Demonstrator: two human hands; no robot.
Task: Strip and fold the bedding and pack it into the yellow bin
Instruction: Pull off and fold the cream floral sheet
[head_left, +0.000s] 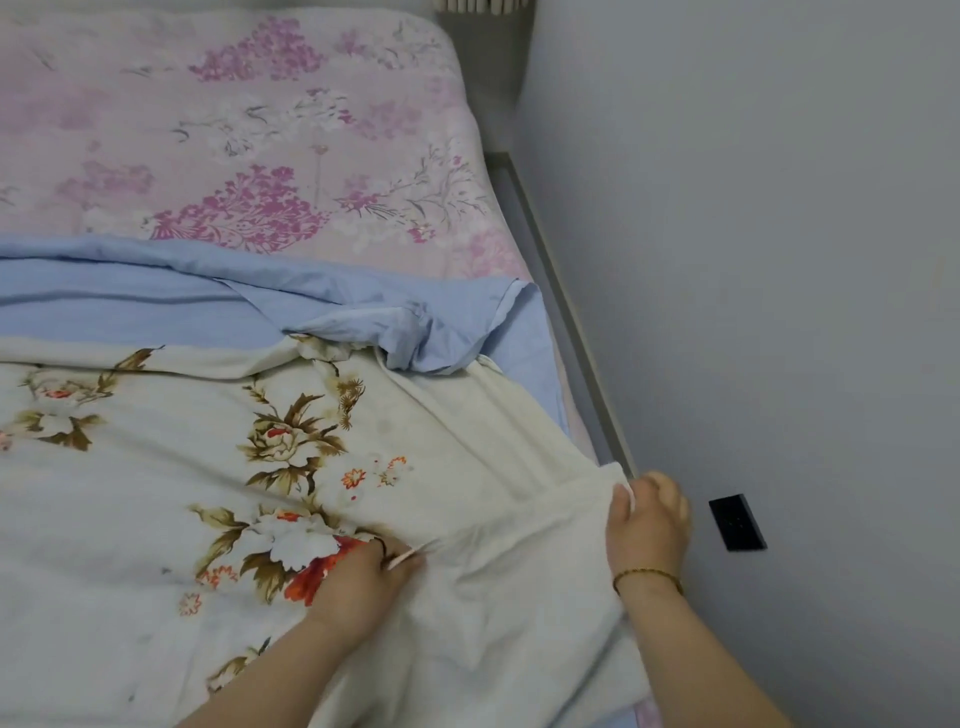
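Two hands (371, 574) (649, 522), one floral quilt (197, 467), one pink sheet (234, 130), one wall socket (737, 522).

white floral quilt (218, 467) spread flat, blue sheet (156, 306) rumpled

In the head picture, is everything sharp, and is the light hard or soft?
Head view: soft, dim light, no glare on the grey wall, only faint shadows in the folds of the floral quilt; the right hand gripping its edge is smeared by motion blur, the left hand pinching it is sharper.

right hand (649, 514) blurred, floral quilt (156, 467) cut off left
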